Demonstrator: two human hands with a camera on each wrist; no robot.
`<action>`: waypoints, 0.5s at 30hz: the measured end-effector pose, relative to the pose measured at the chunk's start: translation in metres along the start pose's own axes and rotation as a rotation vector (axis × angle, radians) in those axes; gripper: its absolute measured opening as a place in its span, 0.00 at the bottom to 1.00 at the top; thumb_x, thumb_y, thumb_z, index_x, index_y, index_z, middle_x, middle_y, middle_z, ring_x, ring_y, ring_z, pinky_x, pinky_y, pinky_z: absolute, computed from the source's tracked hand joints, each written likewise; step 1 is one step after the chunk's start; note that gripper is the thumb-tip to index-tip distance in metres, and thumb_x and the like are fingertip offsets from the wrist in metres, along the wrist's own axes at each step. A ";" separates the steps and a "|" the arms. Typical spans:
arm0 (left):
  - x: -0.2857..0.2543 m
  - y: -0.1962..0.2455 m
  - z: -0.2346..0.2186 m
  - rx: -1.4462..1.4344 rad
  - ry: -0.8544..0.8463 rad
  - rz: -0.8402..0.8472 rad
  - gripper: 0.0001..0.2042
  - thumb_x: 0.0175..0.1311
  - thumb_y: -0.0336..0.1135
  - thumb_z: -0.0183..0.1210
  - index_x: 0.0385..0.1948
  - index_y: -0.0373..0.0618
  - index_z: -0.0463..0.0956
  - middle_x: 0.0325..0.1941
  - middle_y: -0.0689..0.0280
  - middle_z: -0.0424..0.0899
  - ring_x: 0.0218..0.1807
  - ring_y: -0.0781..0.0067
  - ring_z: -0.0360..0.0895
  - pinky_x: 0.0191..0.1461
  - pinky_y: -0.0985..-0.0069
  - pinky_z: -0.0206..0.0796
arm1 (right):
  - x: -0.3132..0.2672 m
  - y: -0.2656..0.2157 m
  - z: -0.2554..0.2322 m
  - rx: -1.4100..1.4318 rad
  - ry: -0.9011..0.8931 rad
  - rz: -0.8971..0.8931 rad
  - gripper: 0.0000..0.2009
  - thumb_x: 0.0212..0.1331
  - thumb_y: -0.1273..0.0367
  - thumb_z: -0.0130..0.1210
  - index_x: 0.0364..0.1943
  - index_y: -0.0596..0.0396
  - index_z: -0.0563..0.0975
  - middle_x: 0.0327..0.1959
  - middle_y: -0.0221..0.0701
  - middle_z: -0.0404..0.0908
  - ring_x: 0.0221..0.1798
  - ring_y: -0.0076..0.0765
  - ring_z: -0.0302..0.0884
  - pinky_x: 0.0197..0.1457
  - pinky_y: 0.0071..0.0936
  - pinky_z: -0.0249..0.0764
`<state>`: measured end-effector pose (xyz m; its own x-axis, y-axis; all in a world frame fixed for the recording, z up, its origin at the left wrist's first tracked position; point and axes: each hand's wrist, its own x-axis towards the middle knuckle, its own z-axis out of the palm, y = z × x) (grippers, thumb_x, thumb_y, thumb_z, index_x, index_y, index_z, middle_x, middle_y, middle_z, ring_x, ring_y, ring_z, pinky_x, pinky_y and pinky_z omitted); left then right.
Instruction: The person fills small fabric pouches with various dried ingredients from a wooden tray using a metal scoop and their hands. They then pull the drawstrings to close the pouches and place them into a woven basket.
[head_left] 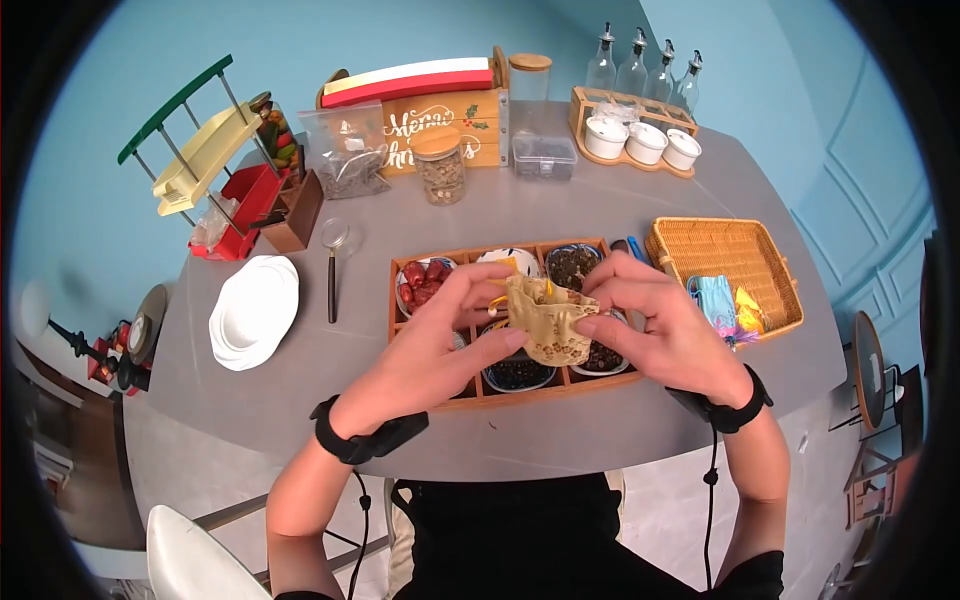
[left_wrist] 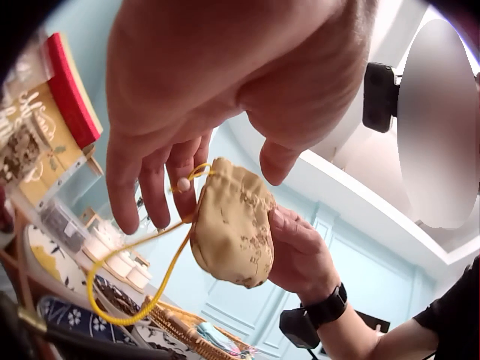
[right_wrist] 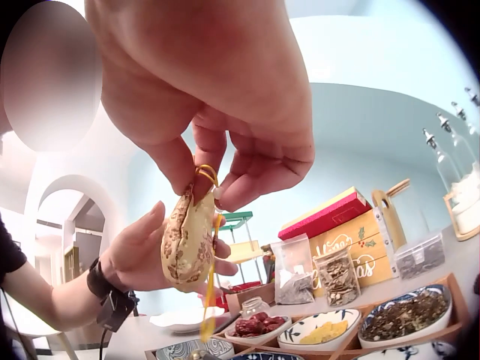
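Note:
A small gold drawstring pouch (head_left: 552, 325) with a brown floral print hangs over a wooden compartment tray (head_left: 490, 400). My right hand (head_left: 665, 325) pinches it near its gathered mouth, thumb in front. Beside the pouch's other side is my left hand (head_left: 430, 335), fingers extended and thumb held apart from the cloth in the right wrist view. A yellow cord (left_wrist: 94, 289) with a pale bead (left_wrist: 184, 184) loops down from the pouch's mouth. Under the hands, the tray carries bowls of red dates (head_left: 422, 280), dark dried leaves (head_left: 572, 265) and black grains (head_left: 518, 375).
Right of the tray lies a wicker basket (head_left: 660, 235) with small pouches. To the left are a white plate (head_left: 255, 312) and a strainer (head_left: 333, 270). Behind stand a lidded jar (head_left: 440, 175), a plastic bag (head_left: 348, 155), a Christmas crate (head_left: 480, 140) and a bottle rack (head_left: 585, 115).

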<state>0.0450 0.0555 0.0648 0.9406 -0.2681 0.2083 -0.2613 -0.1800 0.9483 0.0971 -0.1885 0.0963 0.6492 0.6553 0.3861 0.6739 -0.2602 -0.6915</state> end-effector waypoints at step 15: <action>0.008 0.013 -0.008 0.493 -0.135 -0.010 0.08 0.69 0.32 0.56 0.41 0.37 0.74 0.20 0.58 0.75 0.24 0.60 0.73 0.29 0.67 0.64 | -0.013 0.011 -0.016 0.103 -0.090 0.301 0.12 0.64 0.73 0.58 0.50 0.59 0.81 0.24 0.32 0.78 0.27 0.27 0.73 0.32 0.28 0.71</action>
<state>0.0508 0.0584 0.0809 0.9158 -0.3781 0.1358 -0.3541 -0.6000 0.7174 0.1015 -0.2107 0.0935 0.7771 0.6210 0.1023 0.4139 -0.3818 -0.8264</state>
